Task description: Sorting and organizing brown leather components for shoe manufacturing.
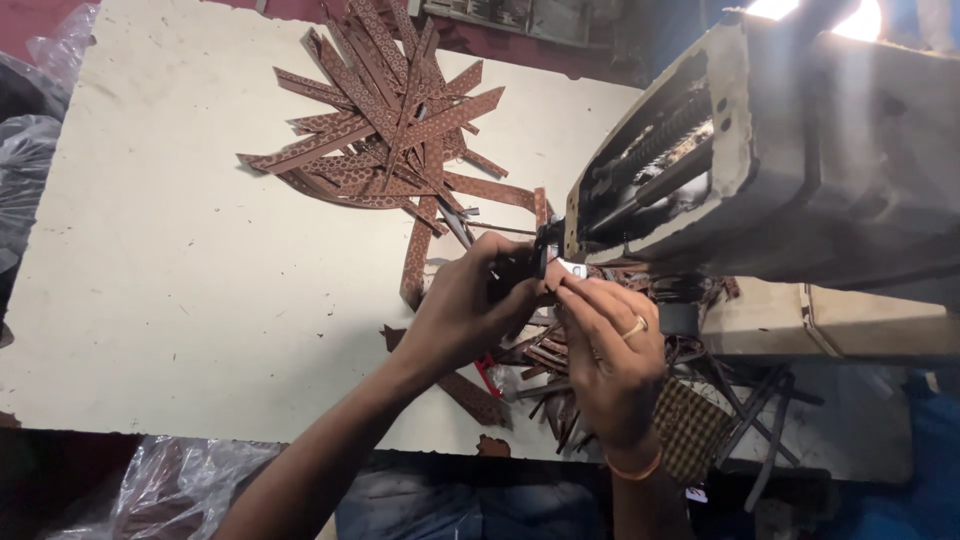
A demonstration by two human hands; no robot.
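Observation:
My left hand (465,310) and my right hand (610,355) meet under the needle end of a worn cream sewing machine (780,160). Both pinch a small dark piece (520,275) at the needle area; the fingers hide most of it. My right hand wears a ring and an orange wristband. A pile of brown patterned strips (385,120) lies on the cream table (180,260) beyond my hands. More brown strips (540,355) lie beneath my hands, next to a red-handled tool (487,375).
Clear plastic bags (30,130) sit off the table's left edge and another plastic bag (180,485) below its front edge. A checked cloth (690,430) and dark straps (760,410) lie under the machine arm at the right.

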